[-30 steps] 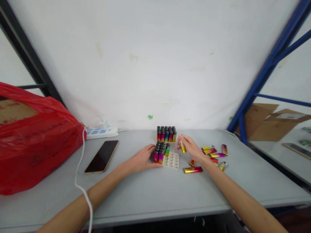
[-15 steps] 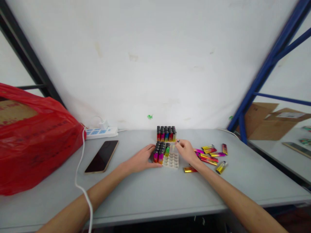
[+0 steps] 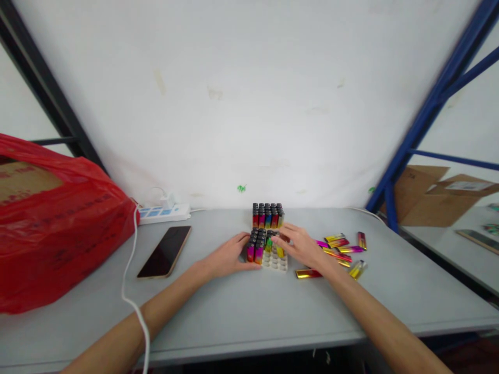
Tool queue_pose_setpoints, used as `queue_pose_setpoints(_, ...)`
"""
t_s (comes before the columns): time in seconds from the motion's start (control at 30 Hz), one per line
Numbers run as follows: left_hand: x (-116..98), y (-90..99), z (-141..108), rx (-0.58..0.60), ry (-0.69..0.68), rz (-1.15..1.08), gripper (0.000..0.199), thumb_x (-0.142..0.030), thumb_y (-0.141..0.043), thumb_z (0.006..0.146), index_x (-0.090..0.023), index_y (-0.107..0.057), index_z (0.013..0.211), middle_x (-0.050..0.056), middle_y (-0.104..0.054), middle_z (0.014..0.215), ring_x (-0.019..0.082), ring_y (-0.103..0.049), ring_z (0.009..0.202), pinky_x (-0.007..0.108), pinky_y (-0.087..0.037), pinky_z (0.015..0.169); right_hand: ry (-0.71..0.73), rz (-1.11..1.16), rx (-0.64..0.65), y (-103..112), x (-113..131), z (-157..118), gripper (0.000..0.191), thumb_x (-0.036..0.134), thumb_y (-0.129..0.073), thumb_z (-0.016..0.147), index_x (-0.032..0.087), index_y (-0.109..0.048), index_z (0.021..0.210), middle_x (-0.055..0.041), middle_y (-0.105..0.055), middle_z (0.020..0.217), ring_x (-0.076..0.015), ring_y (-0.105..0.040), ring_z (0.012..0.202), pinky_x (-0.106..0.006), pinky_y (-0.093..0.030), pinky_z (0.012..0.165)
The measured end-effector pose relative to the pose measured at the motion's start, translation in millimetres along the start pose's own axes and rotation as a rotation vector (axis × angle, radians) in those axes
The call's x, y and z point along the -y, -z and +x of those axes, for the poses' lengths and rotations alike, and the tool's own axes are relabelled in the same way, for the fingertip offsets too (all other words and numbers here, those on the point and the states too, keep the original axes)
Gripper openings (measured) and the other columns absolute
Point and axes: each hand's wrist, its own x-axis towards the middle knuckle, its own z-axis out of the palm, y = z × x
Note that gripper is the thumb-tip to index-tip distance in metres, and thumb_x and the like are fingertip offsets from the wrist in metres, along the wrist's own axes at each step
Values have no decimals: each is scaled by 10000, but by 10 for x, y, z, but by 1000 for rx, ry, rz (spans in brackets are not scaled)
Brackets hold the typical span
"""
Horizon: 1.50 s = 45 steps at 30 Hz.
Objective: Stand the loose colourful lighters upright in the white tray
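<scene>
Having moved over the white tray (image 3: 277,261), the right hand (image 3: 298,244) is pinching a yellow lighter (image 3: 279,251) down, risking toppling neighbouring upright lighters (image 3: 258,245) while the left hand (image 3: 230,255), fingers spread, is bracing them.

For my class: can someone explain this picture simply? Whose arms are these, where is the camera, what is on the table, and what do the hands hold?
The camera sits on a person's head, looking down at their own bare arms. The left hand steadies a white tray partly filled with upright lighters. The right hand sets a yellow lighter into it. Loose lighters lie to the right, a full tray behind, a phone and a red bag on the left.
</scene>
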Motion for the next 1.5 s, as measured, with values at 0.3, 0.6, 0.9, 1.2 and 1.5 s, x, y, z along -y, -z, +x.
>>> queue_pose_setpoints(0.3, 17, -11, -1, -8, 3, -4, 766, -581, -864, 832, -205, -605, 1447, 138, -631, 1462, 357, -583, 1389, 483, -432, 1246, -95, 108, 101, -83, 5, -13, 510, 656, -480, 1064, 227, -645, 842, -39, -742, 733, -192, -643, 637, -281, -433, 628)
queue_pose_setpoints(0.6, 11, -3, 5, 6, 7, 14, 731, -564, -857, 840, -204, -611, 1427, 137, -631, 1455, 351, -589, 1381, 474, -441, 1237, -75, -63, 144, -140, -21, 7, 419, 558, -529, 1088, 209, -686, 917, -55, -760, 774, -196, -673, 660, -270, -405, 621)
queue_pose_setpoints(0.9, 23, -2, 0, -9, -19, 7, 684, -572, -845, 844, -197, -650, 1381, 134, -646, 1417, 381, -612, 1349, 490, -475, 1217, -92, -243, 189, -8, 108, -1, 422, 609, -618, 1030, 215, -725, 924, -67, -770, 827, -222, -692, 716, -299, -449, 686)
queue_pose_setpoints(1.2, 26, -2, 8, 4, 10, -8, 735, -611, -829, 840, -215, -616, 1421, 138, -619, 1456, 372, -610, 1360, 491, -463, 1227, -301, -485, 86, 280, -223, -821, 687, 717, -518, 1011, 327, -551, 1576, -152, -418, 1699, -475, -322, 1574, -721, -256, 1240)
queue_pose_setpoints(1.5, 93, -36, 19, -10, 14, 3, 811, -679, -812, 826, -201, -603, 1446, 161, -618, 1473, 392, -599, 1379, 526, -460, 1232, -420, -555, 118, 137, -655, -1041, 571, 535, -352, 1116, 356, -431, 1653, -150, -500, 1629, -430, -370, 1557, -695, -336, 1210)
